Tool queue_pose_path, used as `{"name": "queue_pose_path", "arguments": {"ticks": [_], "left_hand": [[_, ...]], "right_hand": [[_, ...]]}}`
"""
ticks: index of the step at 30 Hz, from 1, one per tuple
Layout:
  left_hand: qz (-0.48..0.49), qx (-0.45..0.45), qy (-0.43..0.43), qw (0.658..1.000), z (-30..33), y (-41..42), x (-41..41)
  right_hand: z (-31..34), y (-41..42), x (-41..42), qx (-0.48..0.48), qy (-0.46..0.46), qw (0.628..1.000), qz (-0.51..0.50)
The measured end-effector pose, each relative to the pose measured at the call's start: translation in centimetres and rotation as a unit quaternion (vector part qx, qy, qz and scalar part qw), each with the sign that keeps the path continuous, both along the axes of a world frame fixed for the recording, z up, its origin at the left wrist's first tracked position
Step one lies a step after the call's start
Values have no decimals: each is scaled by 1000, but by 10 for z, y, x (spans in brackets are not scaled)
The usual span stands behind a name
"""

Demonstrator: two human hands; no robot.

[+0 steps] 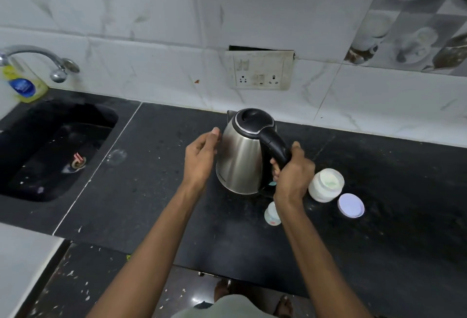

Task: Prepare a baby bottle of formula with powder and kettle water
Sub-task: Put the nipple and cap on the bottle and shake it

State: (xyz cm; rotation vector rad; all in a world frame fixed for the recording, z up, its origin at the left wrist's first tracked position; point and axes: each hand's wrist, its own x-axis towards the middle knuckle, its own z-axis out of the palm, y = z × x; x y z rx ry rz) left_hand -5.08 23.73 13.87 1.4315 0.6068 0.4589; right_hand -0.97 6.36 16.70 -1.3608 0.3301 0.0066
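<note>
Right hand (pixel 293 173) first: we have it wrapped round the black handle of the kettle (pixel 242 156), fingers curled under and thumb on top, a firm grasp. Our left hand (pixel 202 156) is relaxed and nearly flat, fingers straight, resting against the kettle's steel side or just off it; we cannot tell if it touches. The kettle seems to stand upright on the black bench (pixel 151 191) with its lid down.

Judging progress, we are early to midway. The powder jar (pixel 326 185) stands uncapped just right of the kettle, pale powder showing inside, and its lid (pixel 351 205) lies beside it. The baby bottle (pixel 272 213) sits near our right wrist, partly hidden, so we cannot tell what it holds. Pouring water, closing and mixing appear to be left.
</note>
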Motion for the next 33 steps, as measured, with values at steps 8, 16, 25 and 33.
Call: {"name": "queue_pose_path", "arguments": {"ticks": [8,16,25,33], "left_hand": [[-60,-3,51,997,-13,16,10],[-54,-45,80,994,-50,28,13],[-76,-70,50,993,-64,33,15],[-105,-63,54,991,-69,46,33]], "right_hand": [[-44,42,-13,-6,13,999,-31],[-84,56,-21,-60,7,998,21],[-100,66,-18,-92,-1,996,11],[-112,74,-11,-137,-13,990,2]]}}
